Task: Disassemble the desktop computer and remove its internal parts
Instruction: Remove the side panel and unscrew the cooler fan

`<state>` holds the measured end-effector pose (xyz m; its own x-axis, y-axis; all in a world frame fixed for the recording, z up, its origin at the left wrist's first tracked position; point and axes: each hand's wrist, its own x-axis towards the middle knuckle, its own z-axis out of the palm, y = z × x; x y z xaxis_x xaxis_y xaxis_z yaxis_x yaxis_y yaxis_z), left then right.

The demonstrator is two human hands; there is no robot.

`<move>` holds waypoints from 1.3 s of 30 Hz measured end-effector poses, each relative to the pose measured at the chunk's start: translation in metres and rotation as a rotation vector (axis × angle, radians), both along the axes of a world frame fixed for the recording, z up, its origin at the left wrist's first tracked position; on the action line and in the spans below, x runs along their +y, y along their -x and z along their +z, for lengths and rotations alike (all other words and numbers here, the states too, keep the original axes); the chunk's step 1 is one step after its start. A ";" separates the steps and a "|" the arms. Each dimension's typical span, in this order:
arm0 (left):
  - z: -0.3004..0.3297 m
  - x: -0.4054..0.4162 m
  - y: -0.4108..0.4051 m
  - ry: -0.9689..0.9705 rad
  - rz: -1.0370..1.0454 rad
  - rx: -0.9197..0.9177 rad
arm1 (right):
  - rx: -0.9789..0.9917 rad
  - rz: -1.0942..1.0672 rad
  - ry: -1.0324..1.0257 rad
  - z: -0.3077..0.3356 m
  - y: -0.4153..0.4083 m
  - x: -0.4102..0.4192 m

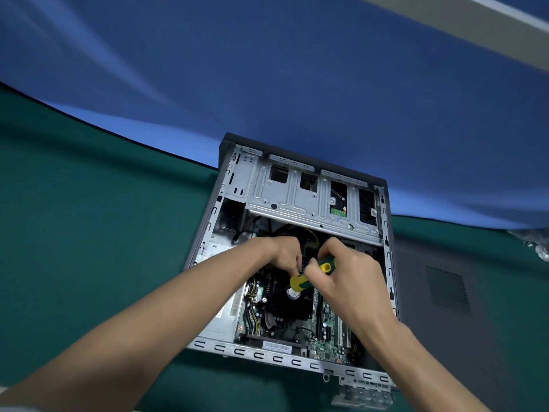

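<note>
- The right hand (341, 272) curls round the yellow-and-green handle of a screwdriver (312, 275); its tip is hidden among dark parts.
- The left hand (286, 254) reaches in just beside it, fingers bent down; whether they pinch anything I cannot tell.
- The open computer case (208, 221) lies on its side on the green table (89, 218), holding a motherboard (329, 331), cables and a grey drive cage (297, 197).
- A dark side panel (445, 292) lies beside the case.

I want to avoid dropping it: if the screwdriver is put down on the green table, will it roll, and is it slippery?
The screwdriver has a round-looking handle, so it may roll. Its yellow and green grip looks rubbery, so it is probably not slippery. The right hand holds it easily, suggesting it is light.
</note>
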<state>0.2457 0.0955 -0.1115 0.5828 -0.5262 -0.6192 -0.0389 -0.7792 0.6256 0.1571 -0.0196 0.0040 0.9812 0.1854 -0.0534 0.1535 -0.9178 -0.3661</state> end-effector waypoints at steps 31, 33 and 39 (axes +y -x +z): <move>0.005 0.002 0.000 -0.002 0.015 0.009 | 0.047 0.101 0.005 0.009 -0.002 0.004; 0.004 0.002 0.000 0.022 -0.007 0.000 | 0.148 0.141 -0.030 0.016 -0.006 0.004; 0.006 0.002 -0.001 -0.005 -0.055 -0.001 | 0.214 0.154 0.110 0.027 -0.001 0.004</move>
<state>0.2463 0.0976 -0.1059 0.5538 -0.5548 -0.6209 -0.0828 -0.7787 0.6219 0.1578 -0.0154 0.0310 0.9062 0.3130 -0.2844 0.2240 -0.9257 -0.3049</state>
